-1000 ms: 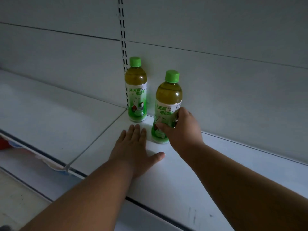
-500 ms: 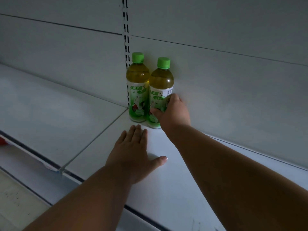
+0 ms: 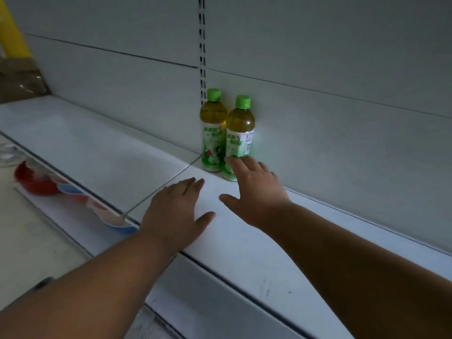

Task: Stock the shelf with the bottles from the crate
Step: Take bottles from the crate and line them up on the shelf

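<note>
Two bottles standing upright at the back of the shelf [image 3: 305,245], touching each other, against the back panel [image 3: 342,143]. Left bottle [image 3: 212,133] sitting just ahead of the left hand's fingertips, at the foot of the slotted upright strip [image 3: 202,45]. Right bottle [image 3: 240,135] standing just beyond the right hand, its base partly hidden behind the fingers. Both showing green caps, yellow-green drink, white and green labels with printing.

Right hand [image 3: 254,192] reaching forward, fingers spread and loose, thumb sticking out toward the left hand, gripping nothing. Fingertips [image 3: 232,160] overlapping the lower label of the right bottle; touching or just short of it, cannot tell.

Left hand [image 3: 175,211] lying flat, palm down on the shelf, fingers together and pointing at the bottles, thumb splayed toward the right hand, holding nothing. Both forearms stretching in from the near edge.

Seam between two shelf boards [image 3: 161,189] running just left of the left hand. Further left and lower, red and blue packaging [image 3: 36,179] lying blurred, kind not readable. Far beyond the left hand, brown cardboard [image 3: 19,81] and a yellow post [image 3: 12,33] showing at the edge.
</note>
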